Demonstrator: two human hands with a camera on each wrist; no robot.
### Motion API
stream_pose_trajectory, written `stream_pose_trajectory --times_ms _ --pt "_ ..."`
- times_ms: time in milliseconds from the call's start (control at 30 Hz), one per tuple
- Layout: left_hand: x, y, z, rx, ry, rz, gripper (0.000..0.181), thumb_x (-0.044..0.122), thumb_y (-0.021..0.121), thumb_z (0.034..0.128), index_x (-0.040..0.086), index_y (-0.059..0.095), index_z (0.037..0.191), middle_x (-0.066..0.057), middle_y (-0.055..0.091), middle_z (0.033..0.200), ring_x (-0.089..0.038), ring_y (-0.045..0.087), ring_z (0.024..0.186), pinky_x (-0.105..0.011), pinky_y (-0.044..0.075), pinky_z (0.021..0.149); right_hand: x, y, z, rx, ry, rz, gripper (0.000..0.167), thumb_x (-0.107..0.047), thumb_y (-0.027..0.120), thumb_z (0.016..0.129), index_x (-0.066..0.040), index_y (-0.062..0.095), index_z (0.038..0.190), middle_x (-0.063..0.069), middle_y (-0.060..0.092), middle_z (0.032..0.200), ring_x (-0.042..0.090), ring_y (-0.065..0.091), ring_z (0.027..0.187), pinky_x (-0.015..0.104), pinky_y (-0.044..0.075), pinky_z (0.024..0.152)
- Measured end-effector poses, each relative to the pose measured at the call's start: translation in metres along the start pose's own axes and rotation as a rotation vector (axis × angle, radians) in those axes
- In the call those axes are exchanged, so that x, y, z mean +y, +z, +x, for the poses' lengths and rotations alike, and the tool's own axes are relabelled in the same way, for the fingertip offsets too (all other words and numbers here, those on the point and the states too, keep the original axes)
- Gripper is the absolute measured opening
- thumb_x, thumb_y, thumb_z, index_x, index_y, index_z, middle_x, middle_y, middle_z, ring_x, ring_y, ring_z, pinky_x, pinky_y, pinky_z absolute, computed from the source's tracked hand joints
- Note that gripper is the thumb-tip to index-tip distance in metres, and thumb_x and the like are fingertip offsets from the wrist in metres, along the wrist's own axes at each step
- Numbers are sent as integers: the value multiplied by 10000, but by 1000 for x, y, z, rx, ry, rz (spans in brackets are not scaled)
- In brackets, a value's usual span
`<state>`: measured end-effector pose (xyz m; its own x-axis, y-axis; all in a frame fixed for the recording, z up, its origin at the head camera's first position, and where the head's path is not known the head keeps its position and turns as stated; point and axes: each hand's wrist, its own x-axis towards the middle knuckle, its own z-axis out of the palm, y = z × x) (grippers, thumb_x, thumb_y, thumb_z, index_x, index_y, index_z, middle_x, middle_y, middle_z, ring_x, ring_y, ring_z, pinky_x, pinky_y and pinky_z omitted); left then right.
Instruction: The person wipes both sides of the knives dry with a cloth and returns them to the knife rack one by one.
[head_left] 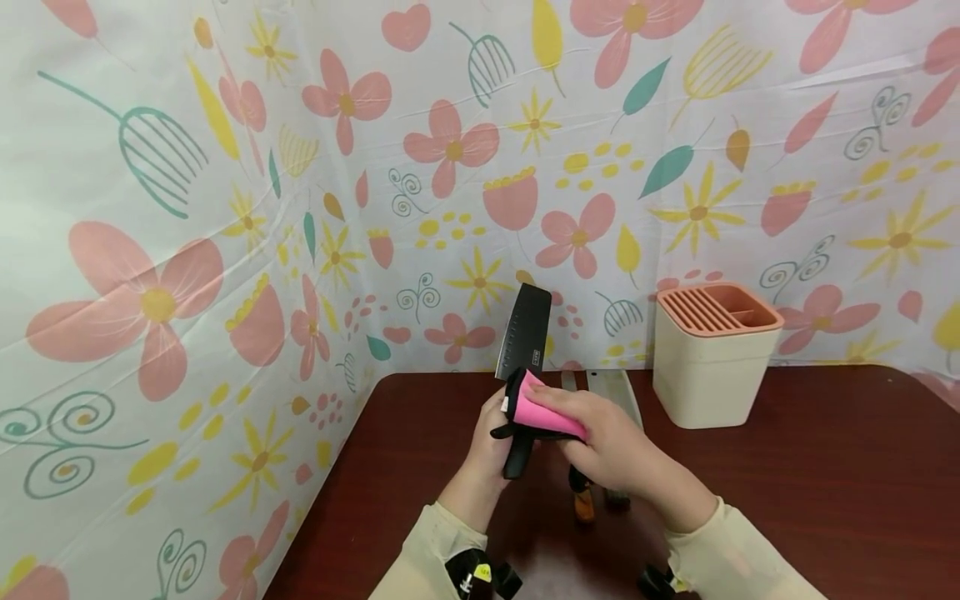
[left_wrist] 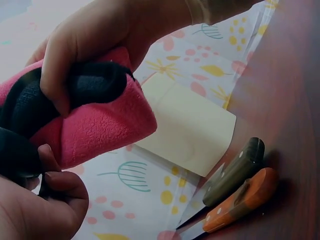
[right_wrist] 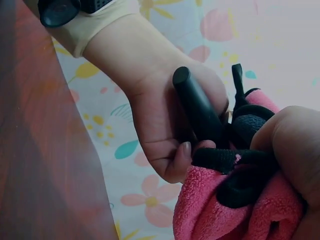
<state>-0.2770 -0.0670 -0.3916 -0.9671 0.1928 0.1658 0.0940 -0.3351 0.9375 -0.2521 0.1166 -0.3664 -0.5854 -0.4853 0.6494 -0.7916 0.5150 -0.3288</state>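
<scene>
A black kitchen knife (head_left: 528, 333) with a broad blade points up and away in the head view. My left hand (head_left: 483, 442) grips its black handle (right_wrist: 196, 107), whose butt end shows in the right wrist view. A pink cloth (head_left: 546, 410) with black edging is bunched in my right hand (head_left: 611, 437), fingers curled over it. The cloth lies against the knife where handle and blade meet and covers that part. In the left wrist view, the cloth's folds (left_wrist: 107, 130) hide most of the knife.
Below my hands, a knife with an orange handle (left_wrist: 242, 200) lies beside one with a dark olive handle (left_wrist: 235, 172) on the dark red table (head_left: 817, 500). A cream knife holder (head_left: 712, 375) with a slotted salmon top stands at the back right, near the flower-patterned sheet (head_left: 450, 225).
</scene>
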Motion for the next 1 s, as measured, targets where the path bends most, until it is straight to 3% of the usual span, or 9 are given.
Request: stream_pose_trajectory --times_ms 200,467,667,867,1000 --pt "-3 3 2 -1 2 -75 278 280 475 1068 231 673 878 99 610 793 -52 574 775 -205 503 704 -4 -1 -5 -24 15 8 726 40 653 784 -239 599 1453 12 635 1448 233 639 1293 465 556 979" --pt "1 6 2 86 -104 -177 301 263 435 1084 213 639 870 103 627 826 -42 585 833 -180 515 770 -10 3 -13 -21 -45 -37 761 57 644 752 -235 596 1453 -29 649 1430 230 646 1271 456 543 982" --pt "6 7 -1 67 -134 -241 282 273 435 1074 201 614 869 103 602 808 -37 563 805 -168 495 761 -14 2 -15 -27 -59 -22 775 69 650 738 -252 606 1441 -32 657 1417 223 654 1256 460 549 974" --pt "8 3 -6 -23 -168 -303 245 300 344 1083 147 492 1205 86 589 893 -22 558 788 -153 488 744 -16 2 -18 -23 -139 -6 827 102 627 681 -231 605 1439 -59 662 1405 190 671 1226 426 559 949" --pt "9 0 -4 -65 -128 -300 219 198 285 1056 151 479 1146 41 601 839 -34 553 705 -153 470 673 -18 1 -18 -29 -185 15 819 112 616 676 -196 609 1435 -52 660 1412 176 670 1232 404 561 950"
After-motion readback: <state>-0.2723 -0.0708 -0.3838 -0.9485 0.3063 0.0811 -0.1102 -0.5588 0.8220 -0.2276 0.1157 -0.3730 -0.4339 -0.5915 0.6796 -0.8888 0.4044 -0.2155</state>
